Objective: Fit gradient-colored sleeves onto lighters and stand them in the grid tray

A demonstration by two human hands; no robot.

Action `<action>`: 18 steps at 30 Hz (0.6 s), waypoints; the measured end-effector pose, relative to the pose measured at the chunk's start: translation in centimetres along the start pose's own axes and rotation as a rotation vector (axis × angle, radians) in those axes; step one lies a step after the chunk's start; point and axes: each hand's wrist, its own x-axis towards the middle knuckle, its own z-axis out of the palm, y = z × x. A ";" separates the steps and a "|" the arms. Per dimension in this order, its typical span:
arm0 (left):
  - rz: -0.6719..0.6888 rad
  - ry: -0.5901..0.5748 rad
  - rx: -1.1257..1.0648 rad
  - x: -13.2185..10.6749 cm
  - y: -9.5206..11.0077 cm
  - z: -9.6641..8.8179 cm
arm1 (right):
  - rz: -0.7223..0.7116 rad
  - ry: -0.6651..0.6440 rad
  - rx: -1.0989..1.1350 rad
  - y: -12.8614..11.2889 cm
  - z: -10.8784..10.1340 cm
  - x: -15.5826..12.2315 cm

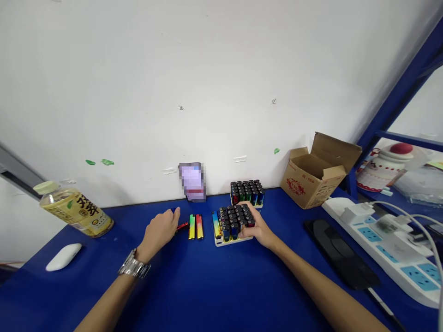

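My right hand (pixel 258 226) wraps round the right side of a pale rack (pixel 221 243). Black-topped cylinders (pixel 234 226) with dark blue and red bodies stand upright in it. At the rack's left edge is a blue-and-yellow lighter-shaped piece (pixel 216 223). Farther left, my left hand (pixel 161 233) is low over the table with its fingers curled in. A dark red-and-black cylinder (pixel 182 227) lies by its fingertips; what the fingers hold is hidden. Between the hands lie a green-and-yellow piece (pixel 192 227) and a red-and-yellow piece (pixel 199 226), side by side.
A second rack of cylinders (pixel 247 192) stands behind, near the wall. A phone (pixel 192 180) leans on the wall. An open carton (pixel 304 182), a black phone (pixel 341 253) and a power strip (pixel 384 253) are right; a bottle (pixel 76 210) and white case (pixel 64 257) left.
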 end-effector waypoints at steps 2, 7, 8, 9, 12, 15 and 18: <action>0.014 -0.003 -0.081 0.5 -0.5 -0.3 | 0.001 0.000 -0.001 0.0 0.0 0.0; 0.025 -0.050 -0.197 0.7 -0.7 -0.6 | 0.000 -0.009 0.000 -0.2 0.0 -0.1; 0.007 -0.068 -0.268 0.5 -0.6 -0.5 | 0.003 -0.012 0.000 -0.3 0.1 -0.1; -0.024 -0.096 -0.373 0.3 -0.4 -0.5 | 0.005 -0.012 0.001 -0.4 0.1 -0.1; -0.126 -0.194 -0.658 -0.1 0.1 -0.5 | 0.016 -0.007 0.008 -0.5 0.1 -0.2; -0.125 -0.156 -0.360 -0.1 0.1 -0.7 | 0.013 -0.002 0.004 -0.4 0.1 -0.2; -0.093 -0.048 0.065 -0.3 0.0 -0.5 | 0.007 0.003 0.003 -0.2 0.0 -0.1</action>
